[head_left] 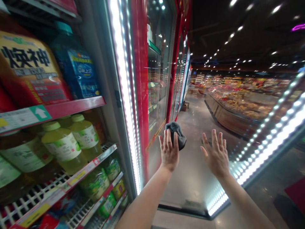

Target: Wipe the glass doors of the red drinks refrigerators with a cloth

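A bunched dark grey cloth (180,136) is pressed to the clear pane of the opened glass door (190,181). My left hand (169,149) holds it there, fingers spread over its near side, so part of the cloth is hidden. To the right, my right hand (217,154) holds nothing, its fingers stretched out and apart. It is up at the same pane; whether the palm touches the glass I cannot tell. Both arms reach forward from the bottom of the view.
At left stands a cooler shelf (83,106) with a blue bottle (81,70) and pale yellow drink bottles (63,144). Bright light strips (124,79) line the cooler's edge and the door's right side. Beyond the glass are red-framed coolers (140,73) and a produce counter (224,117).
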Motion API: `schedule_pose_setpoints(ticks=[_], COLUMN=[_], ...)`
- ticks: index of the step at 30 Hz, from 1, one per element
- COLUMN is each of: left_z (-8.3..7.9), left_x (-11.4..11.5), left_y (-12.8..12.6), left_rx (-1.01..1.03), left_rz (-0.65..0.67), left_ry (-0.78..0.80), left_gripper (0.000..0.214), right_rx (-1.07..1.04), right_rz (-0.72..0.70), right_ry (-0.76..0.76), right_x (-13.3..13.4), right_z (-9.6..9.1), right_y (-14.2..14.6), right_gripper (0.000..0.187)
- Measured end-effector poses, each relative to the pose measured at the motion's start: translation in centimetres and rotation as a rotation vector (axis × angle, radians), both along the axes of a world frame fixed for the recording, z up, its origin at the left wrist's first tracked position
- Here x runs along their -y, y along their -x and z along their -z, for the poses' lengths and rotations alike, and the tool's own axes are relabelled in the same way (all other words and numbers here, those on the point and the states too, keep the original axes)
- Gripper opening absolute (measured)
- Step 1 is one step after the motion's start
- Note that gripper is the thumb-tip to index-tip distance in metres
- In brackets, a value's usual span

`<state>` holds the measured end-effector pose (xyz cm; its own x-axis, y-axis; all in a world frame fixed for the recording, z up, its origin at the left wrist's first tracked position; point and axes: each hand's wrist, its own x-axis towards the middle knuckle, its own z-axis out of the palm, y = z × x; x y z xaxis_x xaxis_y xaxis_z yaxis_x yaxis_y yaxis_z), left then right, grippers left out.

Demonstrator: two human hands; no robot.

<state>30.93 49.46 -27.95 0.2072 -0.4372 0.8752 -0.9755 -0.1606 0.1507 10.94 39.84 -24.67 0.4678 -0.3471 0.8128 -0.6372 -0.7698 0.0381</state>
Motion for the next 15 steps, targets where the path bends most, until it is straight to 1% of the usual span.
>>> schedule_pose_setpoints(ticks=[2, 4, 7, 9, 10, 11, 12, 13, 15], left_z=[-0.9, -1.3, -0.6, 0.2, 0.5, 0.7, 0.9, 1.2, 1.8], left_x=[0.6, 1.2, 1.6, 1.1, 0.7, 0.2, -0.3, -0.8, -1.7], left_y=[0.5, 0.8, 0.9, 0.4, -0.2, -0.8, -1.5, -2.2, -3.2], left_rx=[0.02, 0.082, 0.285, 0.429, 0.467, 0.47, 0.434, 0.364, 0.166], left_rz=[0.029, 0.07, 0.171, 0.263, 0.292, 0.294, 0.262, 0.198, 0.01], left_ry=[-0.002, -0.022, -0.046, -0.07, -0.086, -0.098, -0.101, -0.092, -0.037], left_gripper=[0.088, 0.081, 0.069, 0.062, 0.061, 0.061, 0.063, 0.067, 0.076], right_rx=[-0.08, -0.086, -0.055, -0.05, -0.051, -0.056, -0.063, -0.07, -0.074], right_rz=[0.062, 0.083, 0.11, 0.116, 0.114, 0.11, 0.103, 0.095, 0.084], right_ry=[0.005, 0.03, 0.081, 0.102, 0.108, 0.111, 0.112, 0.113, 0.118], right_x=[0.9, 1.2, 1.0, 0.7, 0.6, 0.6, 0.5, 0.6, 0.8], right_z=[0.8, 1.5, 2.1, 2.1, 2.0, 1.9, 1.9, 1.8, 1.9], right_y=[0.8, 0.8, 0.4, 0.4, 0.5, 0.7, 0.8, 1.0, 1.1], right_gripper=[0.087, 0.09, 0.091, 0.09, 0.09, 0.09, 0.09, 0.091, 0.092])
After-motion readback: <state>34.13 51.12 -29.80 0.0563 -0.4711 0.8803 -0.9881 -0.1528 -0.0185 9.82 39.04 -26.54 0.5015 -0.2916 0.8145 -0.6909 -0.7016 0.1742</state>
